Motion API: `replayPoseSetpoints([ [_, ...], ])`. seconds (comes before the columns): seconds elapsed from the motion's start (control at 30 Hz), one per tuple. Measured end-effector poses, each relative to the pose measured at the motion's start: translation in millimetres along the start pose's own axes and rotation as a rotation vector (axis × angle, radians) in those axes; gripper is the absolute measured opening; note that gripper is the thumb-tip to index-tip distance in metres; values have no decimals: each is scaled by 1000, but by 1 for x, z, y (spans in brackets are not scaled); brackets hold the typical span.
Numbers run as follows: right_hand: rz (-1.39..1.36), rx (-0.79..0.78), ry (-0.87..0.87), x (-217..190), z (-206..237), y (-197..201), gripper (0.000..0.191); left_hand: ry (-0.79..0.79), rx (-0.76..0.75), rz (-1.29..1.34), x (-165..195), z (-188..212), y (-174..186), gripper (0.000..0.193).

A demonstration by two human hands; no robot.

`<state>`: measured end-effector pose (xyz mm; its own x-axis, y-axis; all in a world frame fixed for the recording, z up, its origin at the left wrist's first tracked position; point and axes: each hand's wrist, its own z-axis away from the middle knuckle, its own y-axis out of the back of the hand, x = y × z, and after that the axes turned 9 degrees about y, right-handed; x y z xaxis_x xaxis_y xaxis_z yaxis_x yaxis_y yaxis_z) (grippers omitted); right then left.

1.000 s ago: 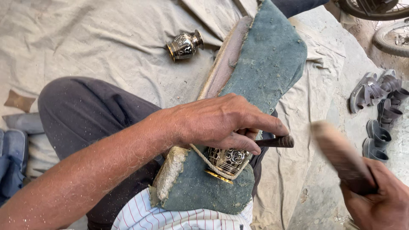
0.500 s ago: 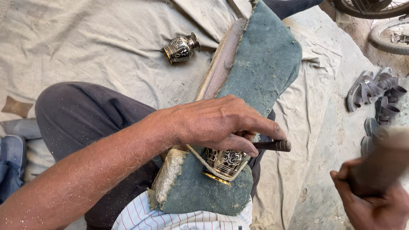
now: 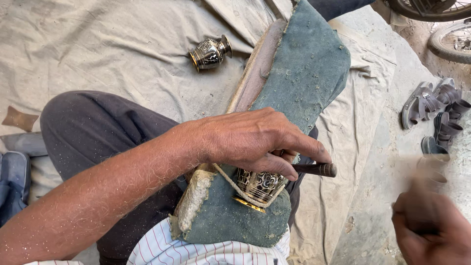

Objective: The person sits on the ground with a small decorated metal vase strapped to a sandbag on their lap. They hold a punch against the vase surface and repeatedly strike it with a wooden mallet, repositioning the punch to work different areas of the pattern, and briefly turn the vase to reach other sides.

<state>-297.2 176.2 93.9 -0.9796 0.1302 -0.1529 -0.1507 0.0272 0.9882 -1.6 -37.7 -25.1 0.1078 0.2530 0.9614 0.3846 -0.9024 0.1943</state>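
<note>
My left hand (image 3: 255, 140) grips a dark chisel-like tool (image 3: 316, 170) and presses on a small engraved metal pot (image 3: 259, 186). That pot lies on a green padded board (image 3: 304, 68) propped on my lap, with a cord looped around it. My right hand (image 3: 431, 228) is at the lower right, closed around a wooden handle (image 3: 431, 164) that shows only as a blur. A second engraved metal pot (image 3: 211, 53) lies on its side on the cloth beyond my knee.
A beige cloth (image 3: 98, 44) covers the ground. Several dark sandals (image 3: 436, 113) sit at the right on the bare floor. Bicycle wheels (image 3: 451, 34) show at the top right. A blue item (image 3: 12, 181) lies at the left edge.
My right hand with the wooden handle has swung, dropping lower and blurring. My left hand, the tool and the pot have stayed in place.
</note>
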Motion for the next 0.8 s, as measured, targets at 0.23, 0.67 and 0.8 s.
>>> replayPoseSetpoints([
  [0.23,132,-35,16,2,12,2,28,-70,29,-17,-4,-2,-3,54],
  [0.67,-395,166,-275,-20,5,-12,21,103,-86,43,-3,-10,5,56],
  [0.8,37,-134,-113,-11,-5,-1,29,54,-64,63,-4,-7,3,53],
])
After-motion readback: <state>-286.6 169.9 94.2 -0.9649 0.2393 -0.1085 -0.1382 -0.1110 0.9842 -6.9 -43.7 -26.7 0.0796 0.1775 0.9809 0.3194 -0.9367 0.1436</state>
